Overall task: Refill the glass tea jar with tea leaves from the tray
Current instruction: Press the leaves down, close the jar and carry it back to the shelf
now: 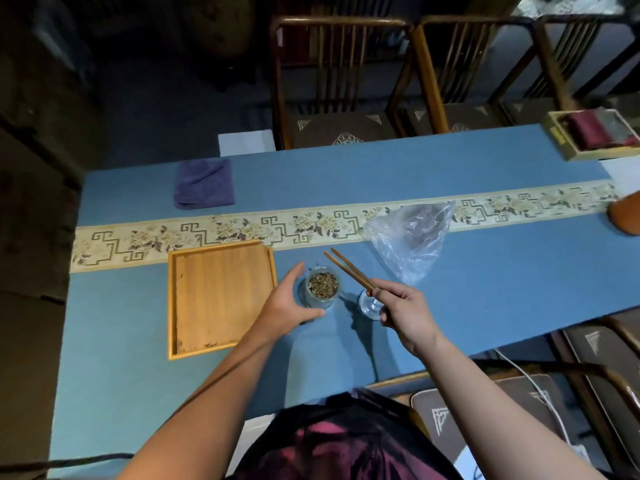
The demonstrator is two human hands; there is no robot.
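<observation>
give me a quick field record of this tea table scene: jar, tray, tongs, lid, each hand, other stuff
jar: glass tea jar, open, filled with tea leaves, standing on the blue tablecloth just right of the tray
tray: wooden tray, almost bare, a few crumbs near its lower edge
tongs: wooden tongs, tips above and right of the jar
lid: glass lid, right of the jar, partly hidden by the right hand
left hand: left hand, cupped around the jar's left side
right hand: right hand, pinching the tongs
other: clear plastic bag, purple towel
</observation>
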